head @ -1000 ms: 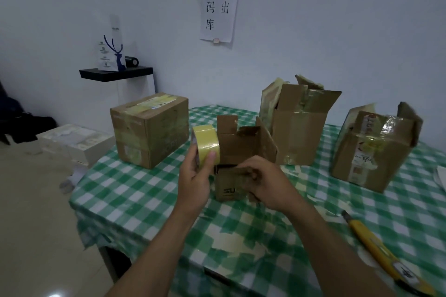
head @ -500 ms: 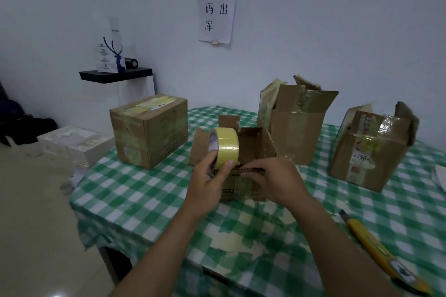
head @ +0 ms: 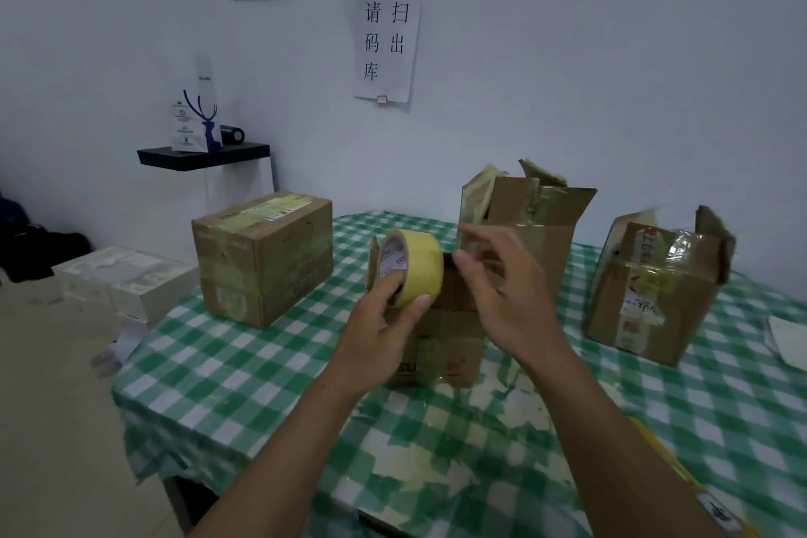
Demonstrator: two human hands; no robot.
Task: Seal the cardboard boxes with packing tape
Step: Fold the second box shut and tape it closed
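Lifted off the front flap it pressed half a second ago, the right hand now hangs above the small open box, fingers loosely spread and blurred, with nothing seen in them. The tape roll has risen a little too. The left hand holds it on edge, thumb on the yellow outer band and fingers curled into the core. Roll and both hands cover most of the small box's open top and its rear flaps.

Taking the small box as the centre of the dial, a sealed box stands at 10 o'clock, well apart from it. A tall box with its flaps up stands at 1 o'clock, just behind the right hand, which hides part of its front. A box wrapped in clear tape, flaps raised, sits at 3 o'clock. At 5 o'clock a yellow utility knife lies on the green checked tablecloth, largely hidden by the right forearm. A sheet of paper shows at the table's right edge.

Off the table, white boxes rest on the floor at 9 o'clock. A black shelf with a blue deer figure hangs at 11 o'clock, and a printed notice is on the wall at 12.
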